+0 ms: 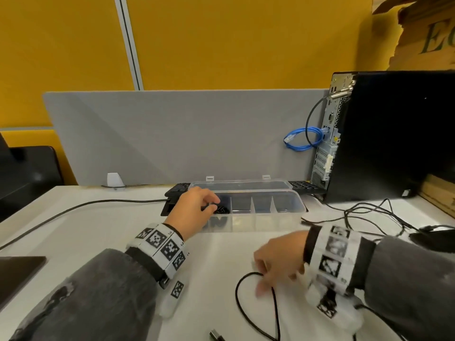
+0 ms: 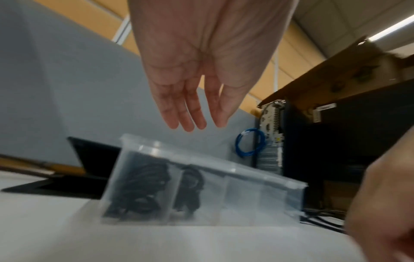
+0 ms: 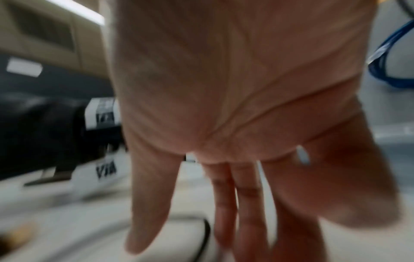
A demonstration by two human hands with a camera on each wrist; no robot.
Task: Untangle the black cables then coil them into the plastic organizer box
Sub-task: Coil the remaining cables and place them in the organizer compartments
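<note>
Loose black cable [image 1: 248, 306] under right hand [image 1: 278, 262]; left hand [image 1: 194, 210] over organizer box [image 1: 270, 217].

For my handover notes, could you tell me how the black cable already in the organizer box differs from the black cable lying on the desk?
The cable in the box is bundled into a tight coil, while the cable on the desk lies in one open loop. The boxed one fills the end compartment of the organizer box below the left hand, which holds nothing; the loose one sits at the fingers of the right hand. Both are thin and black.

Left hand [image 2: 201, 58] open above organizer box [image 2: 246, 200] holding black cables [image 2: 139, 187]
</note>
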